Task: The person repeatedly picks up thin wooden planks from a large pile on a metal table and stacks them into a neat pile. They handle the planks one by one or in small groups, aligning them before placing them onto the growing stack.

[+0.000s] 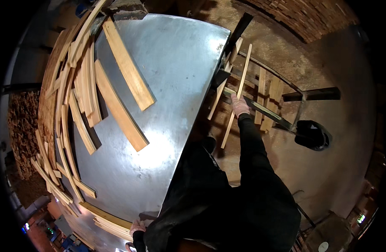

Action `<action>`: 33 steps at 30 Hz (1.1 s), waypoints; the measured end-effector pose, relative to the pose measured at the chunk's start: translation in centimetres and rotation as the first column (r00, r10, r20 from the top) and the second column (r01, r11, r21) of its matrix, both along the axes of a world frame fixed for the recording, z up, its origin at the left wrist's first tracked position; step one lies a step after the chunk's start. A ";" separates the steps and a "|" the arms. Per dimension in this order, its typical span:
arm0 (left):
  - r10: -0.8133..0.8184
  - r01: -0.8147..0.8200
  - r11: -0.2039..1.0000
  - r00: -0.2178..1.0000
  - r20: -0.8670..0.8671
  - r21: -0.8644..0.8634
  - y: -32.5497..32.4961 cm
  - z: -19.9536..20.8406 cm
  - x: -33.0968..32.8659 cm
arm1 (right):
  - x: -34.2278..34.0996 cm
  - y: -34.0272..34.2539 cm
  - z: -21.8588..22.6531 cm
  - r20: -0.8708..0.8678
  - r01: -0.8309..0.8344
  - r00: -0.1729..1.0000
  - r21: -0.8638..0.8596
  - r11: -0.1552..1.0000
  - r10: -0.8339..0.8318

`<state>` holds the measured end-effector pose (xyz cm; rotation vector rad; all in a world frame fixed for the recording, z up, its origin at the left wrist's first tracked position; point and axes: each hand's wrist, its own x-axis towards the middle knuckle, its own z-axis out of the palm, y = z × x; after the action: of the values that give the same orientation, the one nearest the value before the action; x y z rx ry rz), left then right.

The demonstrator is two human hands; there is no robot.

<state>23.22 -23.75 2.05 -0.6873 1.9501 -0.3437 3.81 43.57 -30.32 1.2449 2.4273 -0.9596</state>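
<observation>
Wooden slat (244,70), likely light, springy, best held mid-length, where right hand (240,106) curls round it; grip of left hand (137,226) unclear.

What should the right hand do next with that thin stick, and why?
Probably lower the thin stick a little and let go: the right hand holds it over the frame, where other wooden pieces show.
</observation>
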 end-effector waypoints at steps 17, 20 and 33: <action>0.154 -0.095 0.986 0.848 -0.507 0.141 -4.1 7.2 -7.7 | -9.4 -8.1 27.1 -0.872 -0.183 0.388 0.245 0.952 0.299; 0.293 -0.236 0.956 0.746 -0.599 0.173 -12.4 5.5 -9.9 | -11.4 -19.6 35.3 -0.934 -0.509 0.090 0.255 0.822 0.345; 0.273 -0.341 0.940 0.726 -0.631 0.014 -39.2 0.2 -28.9 | -36.0 -74.6 30.9 0.245 -0.573 -0.042 0.788 -0.225 0.969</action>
<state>-5.67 -63.00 2.27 -1.3090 2.3940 0.0100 -32.15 -31.02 0.60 -1.1753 3.0686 0.3873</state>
